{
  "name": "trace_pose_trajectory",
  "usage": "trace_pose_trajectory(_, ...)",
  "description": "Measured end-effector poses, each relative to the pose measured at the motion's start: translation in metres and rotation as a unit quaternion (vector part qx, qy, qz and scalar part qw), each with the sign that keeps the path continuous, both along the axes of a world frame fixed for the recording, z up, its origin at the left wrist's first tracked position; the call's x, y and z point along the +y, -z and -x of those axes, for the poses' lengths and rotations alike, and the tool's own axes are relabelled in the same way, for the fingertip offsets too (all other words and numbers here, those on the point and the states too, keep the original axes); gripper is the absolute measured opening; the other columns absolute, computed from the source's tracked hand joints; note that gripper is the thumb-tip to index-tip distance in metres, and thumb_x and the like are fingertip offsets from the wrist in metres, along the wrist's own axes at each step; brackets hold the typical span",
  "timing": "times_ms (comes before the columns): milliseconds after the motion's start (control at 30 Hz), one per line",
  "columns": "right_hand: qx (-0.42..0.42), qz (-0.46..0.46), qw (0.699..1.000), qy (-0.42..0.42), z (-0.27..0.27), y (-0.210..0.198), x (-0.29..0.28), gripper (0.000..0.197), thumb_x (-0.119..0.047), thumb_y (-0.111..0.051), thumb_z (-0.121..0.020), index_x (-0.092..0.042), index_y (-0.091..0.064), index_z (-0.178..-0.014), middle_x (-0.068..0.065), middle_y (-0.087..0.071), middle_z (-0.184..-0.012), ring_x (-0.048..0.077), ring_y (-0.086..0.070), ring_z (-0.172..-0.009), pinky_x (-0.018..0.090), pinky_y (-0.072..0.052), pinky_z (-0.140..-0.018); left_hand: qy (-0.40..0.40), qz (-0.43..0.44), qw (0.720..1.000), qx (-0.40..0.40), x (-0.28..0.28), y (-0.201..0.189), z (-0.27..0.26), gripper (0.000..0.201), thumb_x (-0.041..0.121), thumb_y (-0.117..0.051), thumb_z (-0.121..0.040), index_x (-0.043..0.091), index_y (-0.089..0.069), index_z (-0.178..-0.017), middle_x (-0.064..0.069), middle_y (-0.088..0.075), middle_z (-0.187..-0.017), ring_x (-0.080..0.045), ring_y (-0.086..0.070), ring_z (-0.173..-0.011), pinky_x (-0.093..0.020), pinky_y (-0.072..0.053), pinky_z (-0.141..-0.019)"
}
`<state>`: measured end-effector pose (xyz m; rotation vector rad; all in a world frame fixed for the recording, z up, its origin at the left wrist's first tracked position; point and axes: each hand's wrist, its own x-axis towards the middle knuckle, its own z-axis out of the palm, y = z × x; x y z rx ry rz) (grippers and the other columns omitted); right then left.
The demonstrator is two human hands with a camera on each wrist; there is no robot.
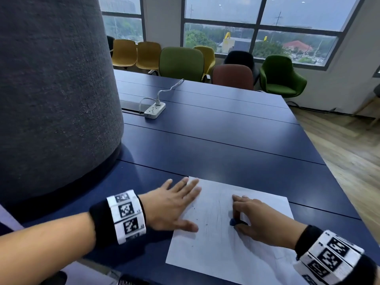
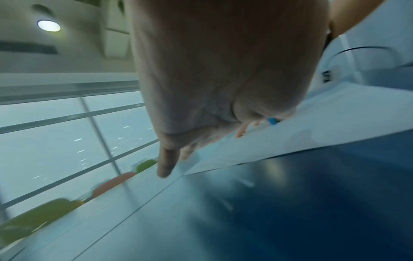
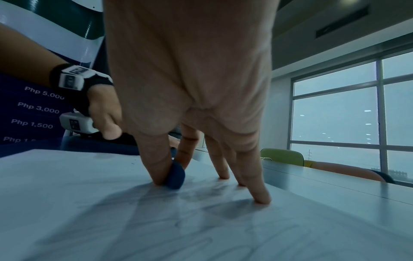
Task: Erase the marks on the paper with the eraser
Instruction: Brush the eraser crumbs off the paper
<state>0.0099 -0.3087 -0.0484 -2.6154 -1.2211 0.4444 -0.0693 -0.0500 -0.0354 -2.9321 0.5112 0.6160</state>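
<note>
Thin white paper, light & prob slippery, lies at the table's near edge w/ left hand spread flat on its left edge, right hand pinching the small blue eraser mid-sheet, best gripped low.

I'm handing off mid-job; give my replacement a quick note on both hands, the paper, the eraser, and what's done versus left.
Left hand: flat, fingers spread, pressing the paper's left edge to steady it on the blue table.
Right hand: pinches the blue eraser, whose tip touches the sheet near its middle.
Done: rubbing is under way; eraser crumbs lie left of the eraser.
Left: faint pencil streaks still show across the middle; keep rubbing there.
</note>
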Motion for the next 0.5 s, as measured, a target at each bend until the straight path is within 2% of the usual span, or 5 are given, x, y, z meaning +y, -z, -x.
trace_pose_trajectory(67, 0.004, 0.001, 1.0, 0.003, 0.0, -0.002, 0.001, 0.017, -0.033, -0.061, -0.091, -0.031, -0.049, -0.079, -0.004, -0.057, -0.126, 0.017, -0.049, -0.126, 0.007, -0.031, -0.09, 0.077, 0.008, 0.997, -0.016, -0.02, 0.007, 0.013, 0.097, 0.08, -0.013, -0.08, 0.024, 0.024, -0.151, 0.0, 0.036, -0.154, -0.021, 0.032, -0.142, -0.049, 0.014, -0.118)
trace_pose_trajectory(133, 0.005, -0.002, 1.0, 0.003, 0.001, -0.002, 0.0, 0.016, -0.032, -0.061, -0.091, -0.032, -0.049, -0.081, 0.001, -0.048, -0.145, 0.015, -0.04, -0.138, 0.011, -0.029, -0.101, 0.154, 0.022, 0.988, -0.017, -0.039, 0.014, 0.027, 0.09, 0.078, -0.008, -0.08, 0.03, 0.025, -0.149, -0.001, 0.037, -0.153, -0.022, 0.037, -0.14, -0.048, 0.026, -0.11)
trace_pose_trajectory(200, 0.01, -0.006, 1.0, 0.006, 0.002, -0.004, -0.001, 0.016, -0.033, -0.061, -0.092, -0.034, -0.049, -0.081, 0.0, -0.039, -0.154, 0.013, -0.032, -0.144, 0.014, -0.027, -0.107, 0.192, 0.031, 0.981, 0.002, -0.048, 0.021, 0.035, 0.082, 0.073, -0.004, -0.083, 0.034, 0.024, -0.15, 0.0, 0.038, -0.152, -0.022, 0.039, -0.138, -0.046, 0.032, -0.104)
trace_pose_trajectory(367, 0.013, -0.014, 1.0, 0.021, 0.006, -0.006, -0.006, 0.012, -0.036, -0.061, -0.093, -0.032, -0.051, -0.087, 0.0, -0.034, -0.157, 0.014, -0.03, -0.145, 0.015, -0.027, -0.109, 0.102, 0.055, 0.992, 0.042, -0.032, 0.028, 0.043, 0.082, 0.075, -0.011, -0.088, 0.034, 0.028, -0.147, 0.007, 0.042, -0.149, -0.01, 0.045, -0.134, -0.037, 0.028, -0.111)
trace_pose_trajectory(500, 0.015, -0.024, 0.999, 0.021, 0.006, -0.003, -0.006, 0.013, -0.035, -0.062, -0.092, -0.033, -0.05, -0.086, 0.0, -0.031, -0.158, 0.013, -0.025, -0.147, 0.018, -0.027, -0.113, -0.008, 0.015, 0.999, 0.044, -0.014, 0.025, 0.043, 0.101, 0.083, 0.003, -0.071, 0.019, 0.029, -0.146, 0.001, 0.039, -0.151, -0.013, 0.039, -0.137, -0.038, 0.016, -0.118)
